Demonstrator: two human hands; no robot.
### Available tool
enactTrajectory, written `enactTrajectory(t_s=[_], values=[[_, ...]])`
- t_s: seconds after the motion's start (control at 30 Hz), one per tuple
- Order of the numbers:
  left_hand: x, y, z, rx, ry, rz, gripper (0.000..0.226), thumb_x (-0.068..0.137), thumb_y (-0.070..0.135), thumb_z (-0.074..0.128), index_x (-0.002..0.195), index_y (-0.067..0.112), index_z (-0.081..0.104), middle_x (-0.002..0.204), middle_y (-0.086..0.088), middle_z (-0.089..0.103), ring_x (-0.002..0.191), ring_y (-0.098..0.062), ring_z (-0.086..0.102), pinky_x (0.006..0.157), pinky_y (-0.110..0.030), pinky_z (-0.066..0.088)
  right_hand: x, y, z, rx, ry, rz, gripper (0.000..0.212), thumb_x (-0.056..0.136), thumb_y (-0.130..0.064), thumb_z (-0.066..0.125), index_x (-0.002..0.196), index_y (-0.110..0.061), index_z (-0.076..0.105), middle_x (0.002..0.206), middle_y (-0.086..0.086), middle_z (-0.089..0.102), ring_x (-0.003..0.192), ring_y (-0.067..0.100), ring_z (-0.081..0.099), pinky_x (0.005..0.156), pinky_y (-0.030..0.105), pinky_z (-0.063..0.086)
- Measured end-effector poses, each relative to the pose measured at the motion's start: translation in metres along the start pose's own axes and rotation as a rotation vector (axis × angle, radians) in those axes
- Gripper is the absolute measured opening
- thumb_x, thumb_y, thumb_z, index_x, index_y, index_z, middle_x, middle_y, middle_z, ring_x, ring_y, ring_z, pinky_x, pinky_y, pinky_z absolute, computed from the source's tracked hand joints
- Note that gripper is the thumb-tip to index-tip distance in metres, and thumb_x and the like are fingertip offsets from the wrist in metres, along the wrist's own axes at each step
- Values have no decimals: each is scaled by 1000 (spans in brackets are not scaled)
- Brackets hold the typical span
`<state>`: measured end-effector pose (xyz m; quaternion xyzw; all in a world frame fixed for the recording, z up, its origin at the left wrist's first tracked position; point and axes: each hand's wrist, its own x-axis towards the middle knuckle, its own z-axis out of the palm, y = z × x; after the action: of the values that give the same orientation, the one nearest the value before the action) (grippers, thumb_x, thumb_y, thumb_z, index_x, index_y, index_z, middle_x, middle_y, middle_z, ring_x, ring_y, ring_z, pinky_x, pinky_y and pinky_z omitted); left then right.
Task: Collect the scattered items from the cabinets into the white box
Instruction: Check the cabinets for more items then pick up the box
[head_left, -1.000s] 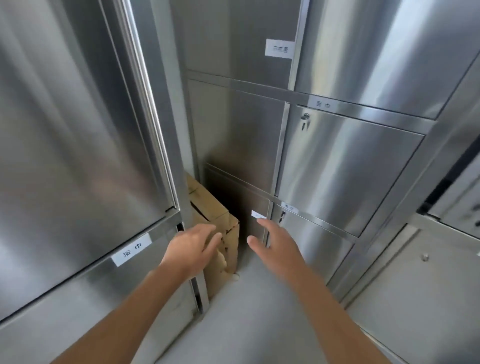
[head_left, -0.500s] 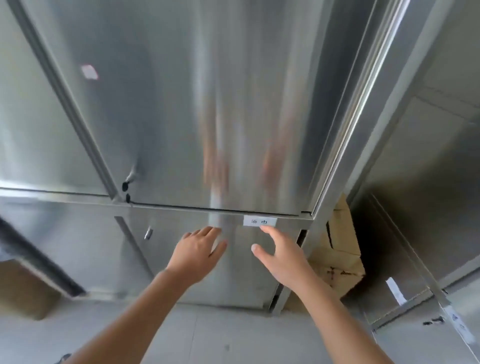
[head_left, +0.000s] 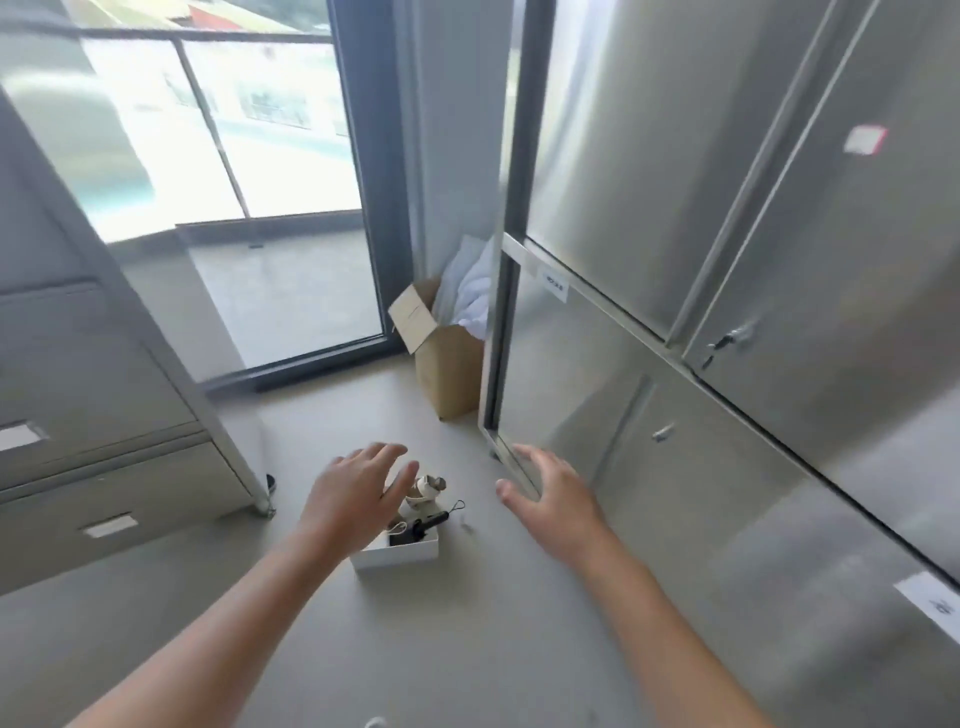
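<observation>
A small white box (head_left: 400, 555) sits on the grey floor below my hands. Inside it lie a black item with a cord (head_left: 425, 524) and a beige, white-banded item (head_left: 426, 488). My left hand (head_left: 352, 496) hovers over the box's left side with fingers spread, holding nothing, and hides part of the box. My right hand (head_left: 550, 499) is held out to the right of the box, fingers relaxed and empty, in front of the steel cabinet's lower corner (head_left: 498, 441). The steel cabinets (head_left: 753, 249) on the right have their doors shut.
A grey drawer cabinet (head_left: 93, 415) on castors stands at the left. An open cardboard carton (head_left: 447, 358) with white cloth in it stands by the steel cabinet's end. A glass door (head_left: 249, 197) fills the back. Bare floor lies between the cabinets.
The view has swung left from the steel cabinet doors to the floor, the white box and the glass door. Both hands stay out in front, empty.
</observation>
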<state>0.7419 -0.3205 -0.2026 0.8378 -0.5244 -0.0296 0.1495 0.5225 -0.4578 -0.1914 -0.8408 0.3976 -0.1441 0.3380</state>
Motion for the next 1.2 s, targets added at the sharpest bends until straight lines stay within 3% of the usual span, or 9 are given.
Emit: enactTrajectory(t_s=[0.17,0.37,0.53,0.67,1.2], values=[[-8,-76,-22,-33,68,-155,44,101,51,35,128,26,58,131,8,61,113,-19,61,90,-36,44,51,-60,51,-56,-116,-98,60,94,-50,60,147,-27,47,142,-6,55,133,14,48,105,28,37],[10,-137,-25,-52,45,-172,43,101,50,37,128,25,59,130,8,63,111,-21,60,92,-35,43,101,-90,95,-53,-126,-93,60,94,-50,60,147,-26,47,146,-6,52,135,15,47,110,34,39],[29,-176,-22,-59,27,-199,42,101,49,38,127,26,59,129,10,63,108,-22,61,91,-33,40,137,-102,128,-14,-148,-58,59,93,-50,60,146,-27,49,146,-6,54,136,14,46,107,31,38],[60,-198,-10,-90,5,-243,43,100,50,37,128,25,59,128,11,62,112,-19,60,97,-34,40,176,-95,147,-10,-202,-29,59,93,-50,61,145,-25,50,145,-5,55,135,14,48,109,33,40],[224,-230,86,-114,-184,-513,42,101,49,38,129,25,58,130,10,61,106,-20,61,93,-34,41,407,-5,214,10,-461,60,55,95,-51,58,144,-25,52,144,-6,56,134,16,50,106,33,40]])
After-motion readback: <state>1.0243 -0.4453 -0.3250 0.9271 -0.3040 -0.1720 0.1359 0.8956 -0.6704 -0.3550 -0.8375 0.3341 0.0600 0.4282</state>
